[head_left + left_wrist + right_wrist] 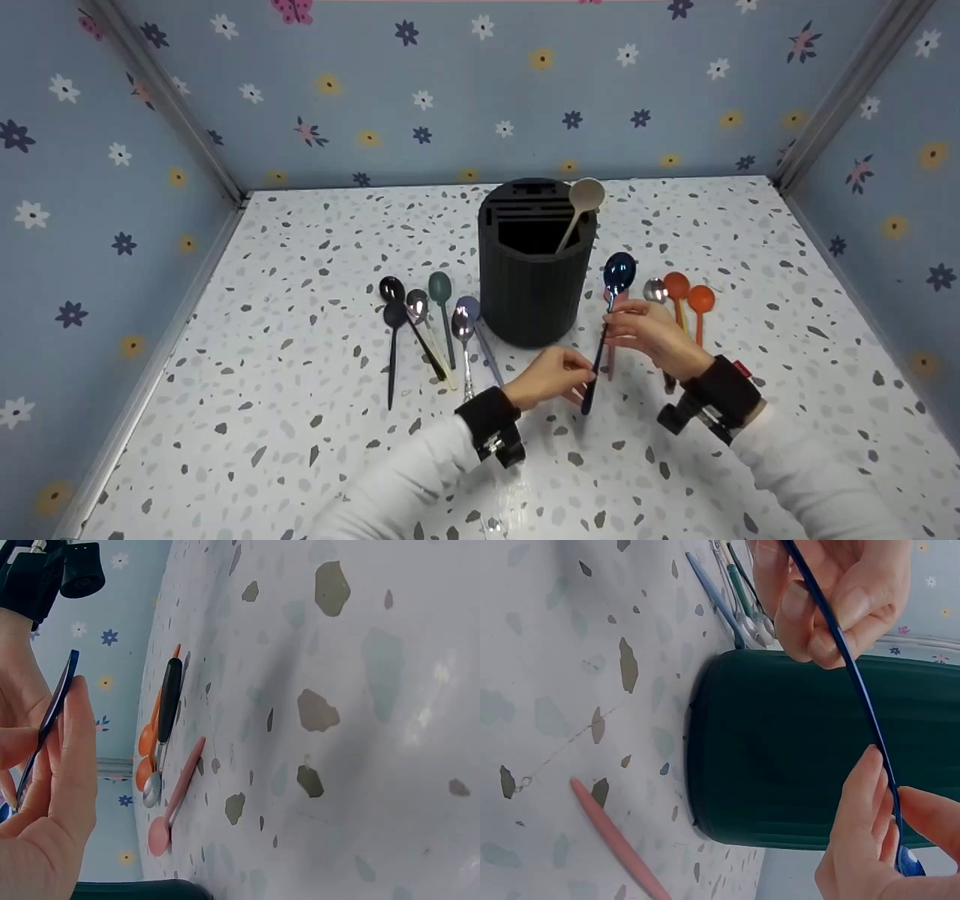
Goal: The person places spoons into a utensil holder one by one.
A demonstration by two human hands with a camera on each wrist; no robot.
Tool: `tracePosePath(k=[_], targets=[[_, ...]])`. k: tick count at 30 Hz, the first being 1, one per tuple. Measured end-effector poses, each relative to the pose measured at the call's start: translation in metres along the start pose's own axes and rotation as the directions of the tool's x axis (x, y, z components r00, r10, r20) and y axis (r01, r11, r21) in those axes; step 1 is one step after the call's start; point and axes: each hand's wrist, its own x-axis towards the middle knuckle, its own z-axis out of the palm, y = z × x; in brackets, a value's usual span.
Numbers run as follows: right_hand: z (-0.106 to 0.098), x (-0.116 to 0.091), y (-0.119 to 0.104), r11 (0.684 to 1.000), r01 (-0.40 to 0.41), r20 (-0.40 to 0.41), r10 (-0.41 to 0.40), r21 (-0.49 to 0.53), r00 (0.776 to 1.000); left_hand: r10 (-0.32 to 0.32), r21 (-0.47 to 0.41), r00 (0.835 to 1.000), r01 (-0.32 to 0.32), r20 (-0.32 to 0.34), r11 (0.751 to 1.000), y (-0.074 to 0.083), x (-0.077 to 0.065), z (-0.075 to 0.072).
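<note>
Both hands hold a shiny dark-blue spoon (619, 271) in front of the dark holder, bowl up and handle slanting down toward the person. My left hand (551, 376) pinches the lower part of its handle. Higher up, near the neck, the right hand (654, 335) pinches the same spoon between thumb and fingers. In the right wrist view the blue handle (861, 694) crosses in front of the holder. Behind the right hand lies a pink spoon (619, 844), partly hidden in the head view.
A dark ribbed cylindrical utensil holder (531, 300) with slots stands centrally, a beige spoon (586, 196) upright in it. Several spoons, including a green one (440, 286), lie left of it. Orange spoons (700, 298) and a metal spoon (655, 290) lie right. Flowered walls enclose the speckled table (300, 465).
</note>
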Motion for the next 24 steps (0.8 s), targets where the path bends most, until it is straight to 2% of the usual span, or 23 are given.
tracePosePath(k=[12, 24], targets=[[0.005, -0.008, -0.019, 0.999, 0.03, 0.008, -0.03, 0.015, 1.0, 0.033, 0.056, 0.999, -0.034, 0.031, 0.998, 0.014, -0.003, -0.006], [0.01, -0.014, -0.037, 0.997, 0.07, 0.028, -0.069, -0.037, 0.997, 0.078, 0.095, 0.997, -0.078, 0.002, 0.992, 0.031, -0.009, -0.009]])
